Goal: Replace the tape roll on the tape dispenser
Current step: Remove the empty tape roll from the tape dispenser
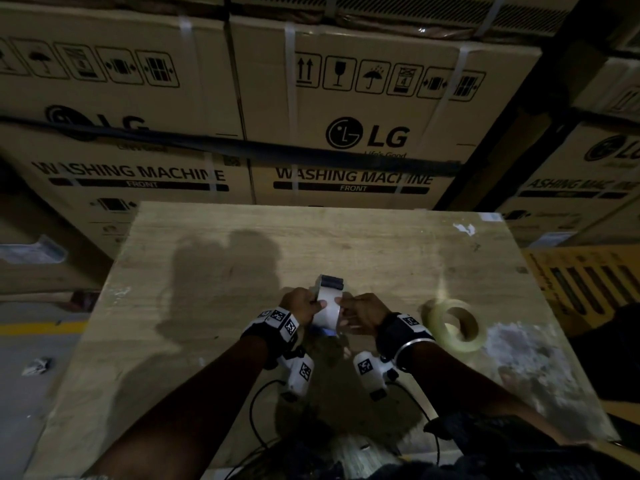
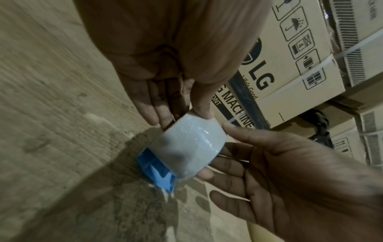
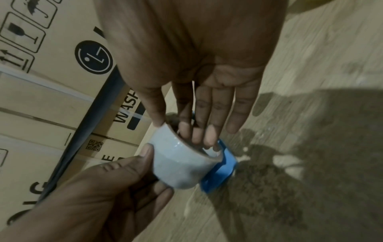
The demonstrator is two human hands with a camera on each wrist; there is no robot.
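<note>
A white tape roll (image 1: 329, 311) (image 2: 190, 147) (image 3: 178, 165) sits on a blue tape dispenser (image 1: 323, 332) (image 2: 155, 170) (image 3: 223, 172), held just above the middle of the wooden table (image 1: 242, 244). My left hand (image 1: 299, 304) (image 2: 182, 114) pinches the roll's left side, thumb on its outer face. On the roll's right side, my right hand (image 1: 360, 313) (image 3: 186, 127) grips it, thumb on the rim and fingers reaching into the core. Most of the dispenser is hidden behind the roll and my hands. A second, yellowish translucent tape roll (image 1: 453, 323) lies on the table to the right.
Stacked cardboard washing-machine boxes (image 1: 367, 133) rise just behind the table's far edge. Black cables (image 1: 256, 410) trail from my wrists over the near edge. A yellow slatted object (image 1: 588, 282) stands off the table's right side. A whitish scuffed patch (image 1: 519, 348) marks the right of the tabletop.
</note>
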